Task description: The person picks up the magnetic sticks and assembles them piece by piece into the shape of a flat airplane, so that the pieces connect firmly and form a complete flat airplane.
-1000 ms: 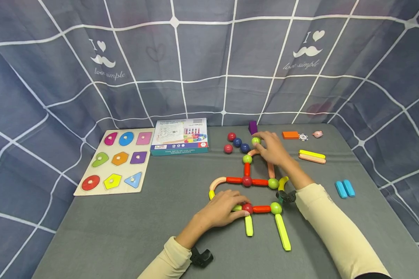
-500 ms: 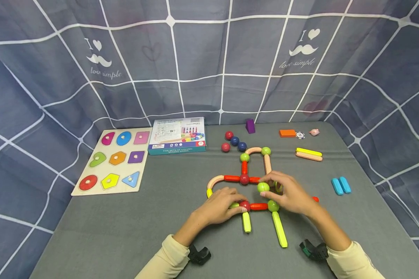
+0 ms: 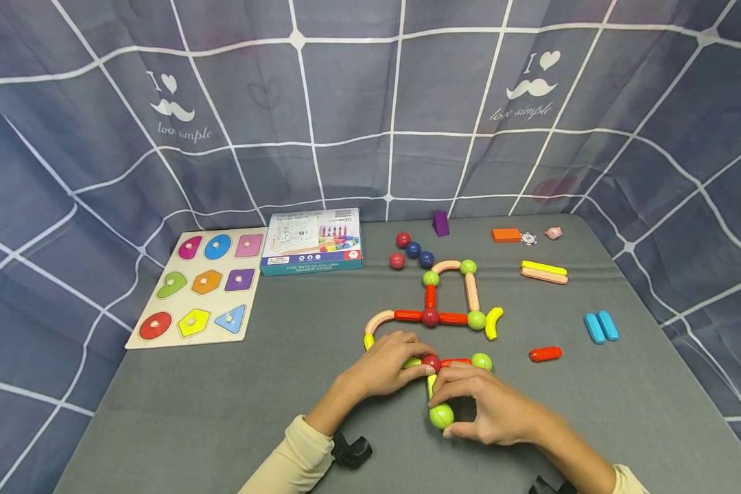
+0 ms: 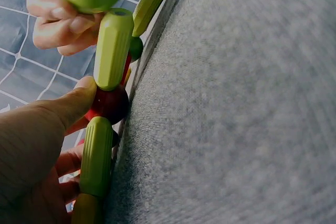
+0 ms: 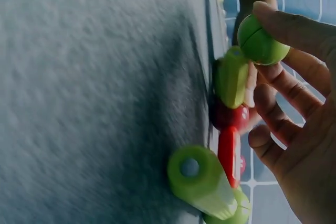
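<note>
Right hand: the right hand (image 3: 494,406) is bent inward, thumb and fingertips pinching a green ball (image 3: 441,416); the other fingers are loosely curved, touching nothing that I can make out.
Green ball: at the near end of a short lime rod (image 3: 431,385), raised off the cloth; whether ball and rod touch, cannot tell.
Left hand: the left hand (image 3: 378,367) is partly closed, thumb on one side of a dark red ball (image 3: 431,363), fingers round the other.
Dark red ball: joins the short lime rod, another lime rod (image 4: 96,156) and a red rod (image 3: 456,361); the red rod runs to a corner ball (image 3: 482,361), green.
Long lime rod: the long lime rod (image 5: 205,184) sticks out from the corner ball; in the head view the right hand hides it.
Loop: beyond the hands, red rods, a tan curve (image 3: 447,265), a tan rod (image 3: 472,293) and balls make a closed ring.
Loose by the right: yellow curve (image 3: 493,324) just beside the ring; loose red rod (image 3: 545,354); two blue pieces (image 3: 602,327) farther out.
Far side: two red balls and two blue balls (image 3: 426,259) clustered, purple block (image 3: 441,224) behind.
Far left: puzzle board (image 3: 178,341) beside a flat box (image 3: 311,266).
</note>
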A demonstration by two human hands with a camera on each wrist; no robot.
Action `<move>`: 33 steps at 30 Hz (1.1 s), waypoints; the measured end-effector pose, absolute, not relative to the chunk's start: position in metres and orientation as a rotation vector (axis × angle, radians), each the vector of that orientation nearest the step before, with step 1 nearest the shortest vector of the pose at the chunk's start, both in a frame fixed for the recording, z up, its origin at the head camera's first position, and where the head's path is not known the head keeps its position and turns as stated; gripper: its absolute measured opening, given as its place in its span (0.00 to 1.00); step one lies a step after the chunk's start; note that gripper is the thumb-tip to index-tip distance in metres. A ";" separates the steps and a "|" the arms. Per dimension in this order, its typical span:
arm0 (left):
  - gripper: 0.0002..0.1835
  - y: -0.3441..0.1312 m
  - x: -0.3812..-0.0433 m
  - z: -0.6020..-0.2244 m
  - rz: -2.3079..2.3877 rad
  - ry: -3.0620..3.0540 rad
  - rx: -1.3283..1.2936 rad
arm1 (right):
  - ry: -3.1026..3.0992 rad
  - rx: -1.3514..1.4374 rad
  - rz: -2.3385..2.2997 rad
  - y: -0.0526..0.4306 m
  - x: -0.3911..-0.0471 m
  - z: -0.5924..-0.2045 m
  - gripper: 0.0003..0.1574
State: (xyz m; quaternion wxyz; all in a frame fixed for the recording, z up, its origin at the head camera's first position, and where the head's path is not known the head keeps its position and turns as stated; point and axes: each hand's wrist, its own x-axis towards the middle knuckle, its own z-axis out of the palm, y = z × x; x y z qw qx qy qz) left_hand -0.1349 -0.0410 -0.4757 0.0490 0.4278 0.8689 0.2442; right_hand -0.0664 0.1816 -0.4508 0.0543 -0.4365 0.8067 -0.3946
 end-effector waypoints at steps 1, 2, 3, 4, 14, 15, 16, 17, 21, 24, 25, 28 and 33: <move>0.19 -0.041 -0.135 -0.476 0.743 2.649 1.301 | 2.449 -1.345 -1.180 0.180 -0.065 -0.451 0.24; 0.19 -0.041 -0.135 -0.476 0.741 2.650 1.299 | 2.453 -1.370 -1.162 0.178 -0.064 -0.452 0.24; 0.19 -0.041 -0.135 -0.476 0.740 2.652 1.298 | 2.460 -1.393 -1.142 0.177 -0.063 -0.452 0.24; 0.19 -0.041 -0.135 -0.476 0.738 2.652 1.296 | 2.468 -1.414 -1.122 0.176 -0.062 -0.453 0.24; 0.18 -0.041 -0.136 -0.476 0.751 2.657 1.308 | 2.519 -1.434 -0.967 0.170 -0.055 -0.462 0.26; 0.18 -0.041 -0.136 -0.476 0.751 2.657 1.309 | 2.522 -1.427 -0.961 0.170 -0.055 -0.462 0.26; 0.18 -0.041 -0.136 -0.476 0.751 2.656 1.311 | 2.527 -1.428 -0.958 0.170 -0.054 -0.462 0.26; 0.18 -0.041 -0.136 -0.476 0.752 2.656 1.312 | 2.533 -1.421 -0.951 0.170 -0.054 -0.462 0.26; 0.18 -0.042 -0.136 -0.476 0.755 2.660 1.317 | 2.545 -1.417 -0.941 0.170 -0.054 -0.464 0.26; 0.18 -0.041 -0.136 -0.476 0.754 2.658 1.318 | 2.529 -1.389 -0.951 0.170 -0.054 -0.464 0.25; 0.18 -0.041 -0.135 -0.475 0.752 2.657 1.318 | 2.518 -1.383 -0.962 0.170 -0.054 -0.464 0.25; 0.18 -0.041 -0.135 -0.475 0.743 2.657 1.315 | 2.485 -1.392 -1.013 0.169 -0.054 -0.464 0.24; 0.18 -0.041 -0.135 -0.476 0.740 2.661 1.318 | 2.449 -1.377 -1.290 0.177 -0.061 -0.460 0.21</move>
